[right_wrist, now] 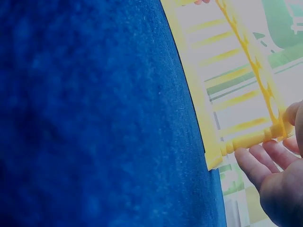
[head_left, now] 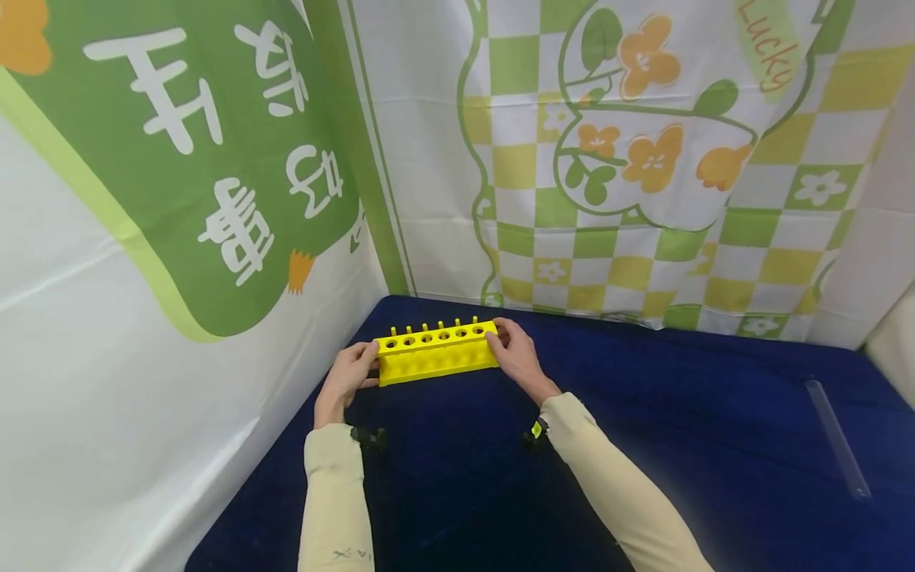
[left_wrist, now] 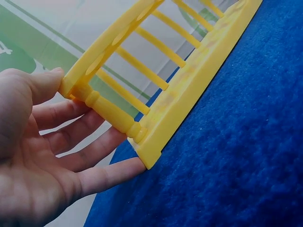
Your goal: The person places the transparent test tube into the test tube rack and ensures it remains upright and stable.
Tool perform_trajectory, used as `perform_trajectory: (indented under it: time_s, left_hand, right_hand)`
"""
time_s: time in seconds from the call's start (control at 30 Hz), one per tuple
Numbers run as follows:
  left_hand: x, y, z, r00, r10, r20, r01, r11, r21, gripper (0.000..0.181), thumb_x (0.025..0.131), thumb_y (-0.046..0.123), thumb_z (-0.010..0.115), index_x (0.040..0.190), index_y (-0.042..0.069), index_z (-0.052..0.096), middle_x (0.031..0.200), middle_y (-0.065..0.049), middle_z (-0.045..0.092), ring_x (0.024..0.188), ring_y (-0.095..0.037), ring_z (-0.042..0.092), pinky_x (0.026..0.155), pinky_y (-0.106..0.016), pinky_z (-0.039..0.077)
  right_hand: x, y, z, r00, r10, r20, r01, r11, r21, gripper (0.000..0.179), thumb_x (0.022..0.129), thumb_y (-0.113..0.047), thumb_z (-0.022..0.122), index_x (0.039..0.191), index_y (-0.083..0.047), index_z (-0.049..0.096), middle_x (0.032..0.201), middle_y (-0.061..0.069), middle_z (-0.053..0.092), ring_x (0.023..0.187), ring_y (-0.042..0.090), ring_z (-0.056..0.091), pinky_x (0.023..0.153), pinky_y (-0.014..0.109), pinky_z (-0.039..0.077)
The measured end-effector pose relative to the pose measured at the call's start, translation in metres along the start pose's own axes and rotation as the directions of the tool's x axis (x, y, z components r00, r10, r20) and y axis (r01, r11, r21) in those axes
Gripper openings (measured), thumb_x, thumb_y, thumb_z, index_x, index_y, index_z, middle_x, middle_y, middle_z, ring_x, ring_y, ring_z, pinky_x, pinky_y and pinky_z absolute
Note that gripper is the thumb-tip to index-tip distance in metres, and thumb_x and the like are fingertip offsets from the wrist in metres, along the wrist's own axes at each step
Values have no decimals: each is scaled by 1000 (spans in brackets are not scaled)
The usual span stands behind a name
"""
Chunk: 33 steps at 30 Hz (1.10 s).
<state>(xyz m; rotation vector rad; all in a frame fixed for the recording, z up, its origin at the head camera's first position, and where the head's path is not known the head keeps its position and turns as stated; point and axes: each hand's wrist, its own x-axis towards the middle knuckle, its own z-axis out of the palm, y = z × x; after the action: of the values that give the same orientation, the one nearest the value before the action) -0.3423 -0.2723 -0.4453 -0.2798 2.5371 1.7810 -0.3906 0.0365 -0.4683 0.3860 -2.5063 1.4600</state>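
A yellow test tube rack [head_left: 438,364] is at the far left of the dark blue cloth, a row of round holes in its top and short pegs along its back. At its left end, my left hand [head_left: 348,373] holds it, the thumb at the top plate's corner. In the left wrist view, the left fingers [left_wrist: 94,146] lie against the end post and base corner. My right hand [head_left: 518,355] grips the opposite end. The right wrist view shows the right fingers [right_wrist: 265,161] along that end's post, the thumb near the top plate.
A clear narrow tube or strip [head_left: 838,441] lies on the blue cloth [head_left: 686,429] at the right. Printed white and green curtains [head_left: 429,159] hang along the table's left and far edges.
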Motion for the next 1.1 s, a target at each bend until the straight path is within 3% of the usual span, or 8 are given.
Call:
perform_trajectory:
  time_s: [0.37,0.7,1.1]
  left_hand:
    - [7,-1,6,1000,12,-1,-12,1000,12,59,102,50,44,141,6,48,138,-17,52,126,-35,55,97,-46,55]
    - [6,-1,9,1000,9,17,-9,1000,14,55,103,46,44,140,6,48,138,-17,51,126,-34,54,95,-45,55]
    - [6,1,15,999,32,20,-33,999,41,53,103,45,46,138,6,50,135,-17,53,124,-34,56,92,-43,57]
  right_hand:
    - [-1,2,-6,1000,8,-1,-8,1000,-8,48,100,-33,55,140,-6,51,120,13,61,99,27,61,83,41,55]
    - [-3,3,-9,999,32,0,-32,999,-25,48,100,-35,56,141,-11,50,122,12,60,102,26,60,85,42,54]
    - [-2,9,-13,1000,18,-11,-19,999,-31,50,99,-34,57,141,-7,50,119,13,61,99,26,60,83,40,54]
